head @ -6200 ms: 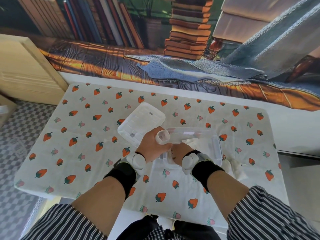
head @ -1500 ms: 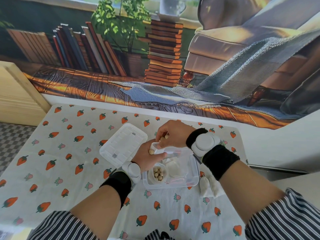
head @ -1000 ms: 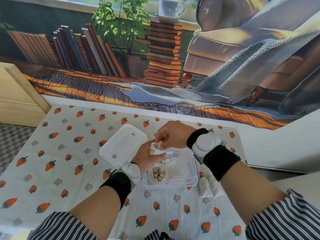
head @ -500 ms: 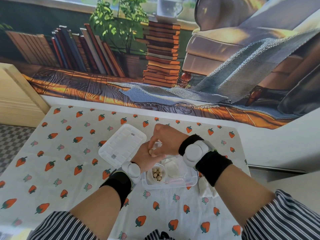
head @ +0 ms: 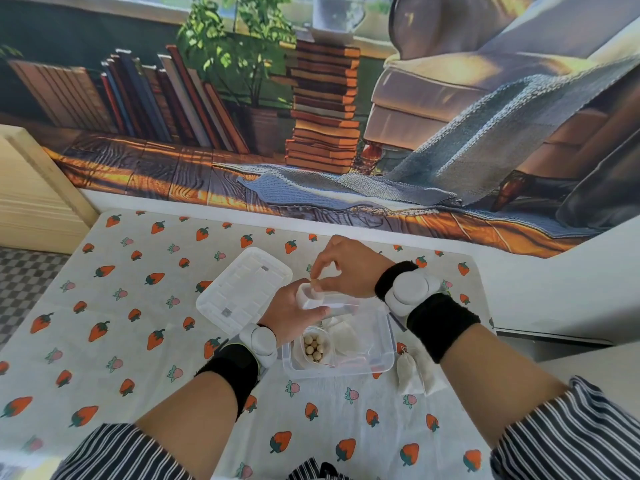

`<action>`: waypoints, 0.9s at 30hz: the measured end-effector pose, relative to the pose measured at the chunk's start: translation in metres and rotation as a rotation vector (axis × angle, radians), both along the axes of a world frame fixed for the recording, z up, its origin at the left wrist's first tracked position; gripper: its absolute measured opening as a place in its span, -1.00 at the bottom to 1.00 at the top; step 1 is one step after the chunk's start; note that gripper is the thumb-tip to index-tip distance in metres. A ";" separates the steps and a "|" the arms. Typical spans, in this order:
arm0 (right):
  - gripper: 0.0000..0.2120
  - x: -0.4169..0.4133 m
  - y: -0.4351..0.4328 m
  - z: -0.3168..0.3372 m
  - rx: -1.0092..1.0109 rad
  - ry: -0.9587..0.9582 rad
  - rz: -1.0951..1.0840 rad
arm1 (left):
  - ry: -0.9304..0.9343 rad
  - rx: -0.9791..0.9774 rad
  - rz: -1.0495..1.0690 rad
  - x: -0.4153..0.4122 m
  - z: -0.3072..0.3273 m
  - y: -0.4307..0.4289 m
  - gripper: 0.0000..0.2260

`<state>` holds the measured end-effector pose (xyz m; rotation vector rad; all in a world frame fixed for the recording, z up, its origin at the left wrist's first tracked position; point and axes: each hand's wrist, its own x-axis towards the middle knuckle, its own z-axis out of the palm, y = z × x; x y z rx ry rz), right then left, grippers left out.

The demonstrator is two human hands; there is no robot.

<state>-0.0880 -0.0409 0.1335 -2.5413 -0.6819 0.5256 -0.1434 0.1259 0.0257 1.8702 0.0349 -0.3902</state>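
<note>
Now left hand (head: 289, 317) grips a white pouch (head: 309, 298); right hand (head: 351, 271) pinches a tan ball (head: 314, 281).

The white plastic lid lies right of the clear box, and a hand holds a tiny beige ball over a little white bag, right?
No. The head view shows the white ribbed plastic lid left of the clear plastic box, not right. The right hand does pinch a tiny beige ball over the small white bag.

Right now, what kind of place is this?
Probably a small work table indoors, set up against a wall. A strawberry-print tablecloth covers it, a printed backdrop of books and an armchair hangs behind, and a clear plastic box sits on it.
</note>
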 end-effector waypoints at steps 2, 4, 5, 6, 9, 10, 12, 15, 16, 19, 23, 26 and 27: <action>-0.82 -0.001 0.000 -0.004 -0.013 0.011 0.016 | 0.012 -0.014 0.001 0.000 0.003 -0.001 -0.75; -0.79 -0.002 0.002 -0.008 -0.014 0.032 0.038 | 0.022 -0.029 -0.002 -0.001 0.008 -0.002 -0.75; -0.80 -0.002 0.003 -0.010 -0.006 0.040 0.037 | 0.018 -0.028 -0.002 -0.001 0.009 -0.002 -0.75; -0.81 -0.001 0.004 -0.012 0.023 0.044 0.016 | 0.007 -0.022 -0.001 -0.001 0.008 -0.001 -0.77; -0.89 0.002 0.005 -0.016 0.226 0.085 -0.173 | -0.007 0.010 0.019 0.000 0.006 0.005 -0.82; -0.90 0.002 0.003 -0.019 0.242 0.094 -0.234 | 0.002 0.025 0.025 0.000 0.005 0.006 -0.82; -0.87 0.002 0.001 -0.026 0.111 0.140 -0.257 | 0.006 0.039 0.038 0.001 0.005 0.010 -0.82; -0.78 -0.004 0.005 -0.040 -0.181 0.310 -0.129 | -0.026 0.044 0.057 0.002 0.003 0.012 -0.82; -0.79 -0.007 0.008 -0.047 -0.253 0.355 -0.084 | -0.035 0.054 0.068 0.003 0.003 0.013 -0.82; -0.81 -0.018 0.018 -0.080 -0.366 0.444 -0.062 | -0.035 0.086 0.099 0.005 0.002 0.015 -0.83; -0.80 -0.039 0.028 -0.133 -0.480 0.372 -0.009 | -0.053 0.143 0.076 0.004 0.002 0.018 -0.81; -0.95 -0.053 0.036 -0.152 -0.496 0.316 0.048 | -0.083 0.162 0.057 0.003 0.000 0.023 -0.81; -0.91 -0.054 0.039 -0.157 -0.477 0.306 0.025 | -0.091 0.167 0.045 0.003 0.001 0.025 -0.81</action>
